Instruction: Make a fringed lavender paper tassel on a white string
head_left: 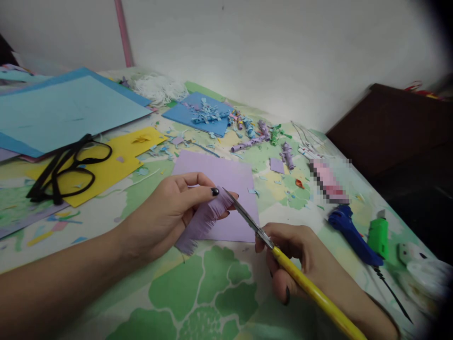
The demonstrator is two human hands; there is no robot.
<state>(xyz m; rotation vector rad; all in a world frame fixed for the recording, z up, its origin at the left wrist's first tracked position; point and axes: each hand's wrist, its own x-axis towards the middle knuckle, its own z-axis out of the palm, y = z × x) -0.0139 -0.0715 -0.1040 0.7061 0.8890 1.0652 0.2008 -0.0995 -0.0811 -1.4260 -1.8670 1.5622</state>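
A fringed lilac strip (202, 223), its edge cut into fine slits, is pinched near its upper end by the thumb and fingers of my left hand (166, 208). My right hand (311, 255) grips a pair of scissors (249, 221) with a yellow handle. The blade tips meet the strip's upper end, close to my left fingertips; they look nearly closed. Below both, a square lilac sheet (244, 179) lies flat on the patterned tablecloth (198, 295). The strip's far end hangs free at the sheet's lower left corner.
Black glasses (76, 170) rest on yellow sheets (123, 156) at left, by large blue sheets (71, 104). Behind lie white string (161, 89) and fringed rolls (247, 143) among scraps. Right are a blue glue gun (356, 236) and a green cutter (378, 238).
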